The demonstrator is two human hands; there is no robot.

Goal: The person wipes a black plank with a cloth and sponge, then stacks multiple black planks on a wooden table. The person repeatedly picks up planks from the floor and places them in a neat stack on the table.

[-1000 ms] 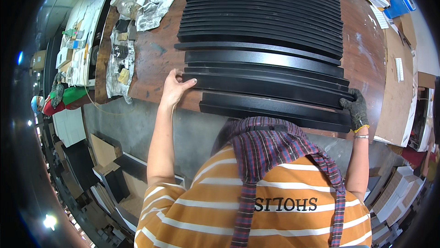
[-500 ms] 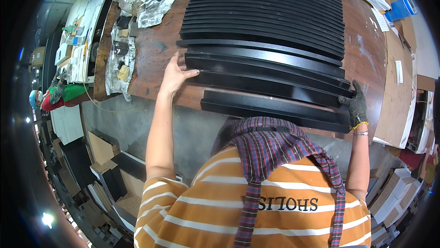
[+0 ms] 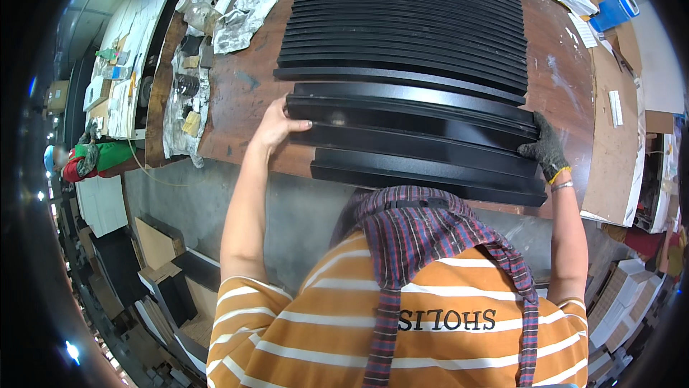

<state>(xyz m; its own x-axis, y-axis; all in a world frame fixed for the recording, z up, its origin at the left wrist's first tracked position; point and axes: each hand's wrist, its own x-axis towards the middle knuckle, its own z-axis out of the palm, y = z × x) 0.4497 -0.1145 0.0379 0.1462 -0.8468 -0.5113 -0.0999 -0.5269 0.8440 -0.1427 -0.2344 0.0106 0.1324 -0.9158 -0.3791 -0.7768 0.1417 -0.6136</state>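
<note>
Long black boards [image 3: 416, 117] lie crosswise in front of me, pressed together, with a hand at each end. My bare left hand [image 3: 275, 127] is closed round their left end, thumb on the front face. At the right end, my right hand [image 3: 545, 147], in a dark knit glove with a yellow cuff, grips the same boards. Nearer to me, another black board [image 3: 430, 177] lies apart along the table's front edge. Beyond the held boards, a row of similar black strips [image 3: 402, 25] stands tightly packed. A narrow gap separates the two groups.
The brown wooden table [image 3: 240, 119] carries crumpled stained cloths [image 3: 247, 18] and a dark jar [image 3: 188, 85] at left. On the right are cardboard [image 3: 610, 165] and a blue container [image 3: 616, 10]. A person in green and red [image 3: 108, 151] works at far left.
The gripped boards and both hands have shifted slightly, and the boards now sit closer together. The strip behind them now rests against the packed row. The front board stays at the edge.
</note>
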